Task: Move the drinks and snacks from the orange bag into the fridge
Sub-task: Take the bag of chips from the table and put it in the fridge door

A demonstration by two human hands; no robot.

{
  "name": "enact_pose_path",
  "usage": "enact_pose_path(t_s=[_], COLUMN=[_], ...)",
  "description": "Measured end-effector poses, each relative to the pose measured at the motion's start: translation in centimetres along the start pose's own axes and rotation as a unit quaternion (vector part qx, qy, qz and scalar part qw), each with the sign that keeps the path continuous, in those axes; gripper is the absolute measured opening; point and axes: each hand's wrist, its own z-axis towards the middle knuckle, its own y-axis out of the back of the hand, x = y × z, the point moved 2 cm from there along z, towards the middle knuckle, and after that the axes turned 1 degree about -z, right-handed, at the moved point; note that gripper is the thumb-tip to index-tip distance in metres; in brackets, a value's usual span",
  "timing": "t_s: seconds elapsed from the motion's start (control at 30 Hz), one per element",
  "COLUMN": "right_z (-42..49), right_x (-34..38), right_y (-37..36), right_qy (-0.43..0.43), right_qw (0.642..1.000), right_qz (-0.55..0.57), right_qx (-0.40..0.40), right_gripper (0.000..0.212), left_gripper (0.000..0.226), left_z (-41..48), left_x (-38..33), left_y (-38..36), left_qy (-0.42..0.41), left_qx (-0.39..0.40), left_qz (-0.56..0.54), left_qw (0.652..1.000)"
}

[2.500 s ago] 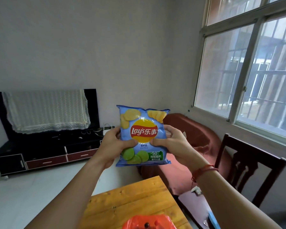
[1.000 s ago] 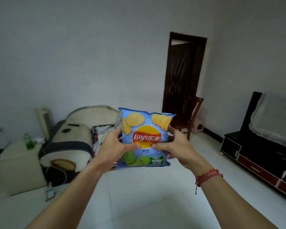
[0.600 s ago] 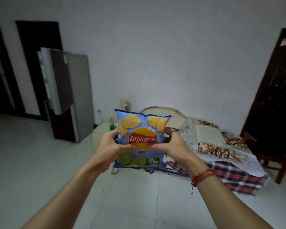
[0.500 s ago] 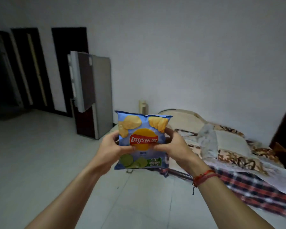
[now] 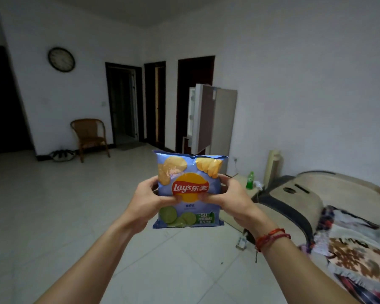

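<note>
You stand in a private home, main room: tiled floor (image 5: 53, 205), wall clock (image 5: 61, 59), wicker chair (image 5: 90, 136), fridge (image 5: 213, 119), patterned blanket (image 5: 358, 253), dark interior doorways (image 5: 123, 106).

Upright blue chip bag (image 5: 189, 189), midair, fridge (image 5: 211, 119) beyond

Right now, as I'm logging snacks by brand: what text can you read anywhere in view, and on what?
"Lay's 乐事": red banner on the chip bag.
"-50": green panel, bag's lower right; the print beneath is blurred.
Small characters under the logo: unreadable.
Too blurred: wall clock numerals, green bottle label.
</note>
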Motion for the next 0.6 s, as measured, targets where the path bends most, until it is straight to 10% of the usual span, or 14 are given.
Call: enact_pose_path(t_s=[0.6], right_z=[7.2], right_x=[-0.7], right_y=[-9.9], right_qy=[0.009], right_qw=[1.0], right_qz=[0.009], right_qx=[0.02], right_gripper=[0.047], left_gripper=[0.041], left_z=[3.8], left_x=[2.5], left_y=[11.0], left_qy=[0.008], left_qx=[-0.014], left_qz=[-0.009], left_qw=[1.0])
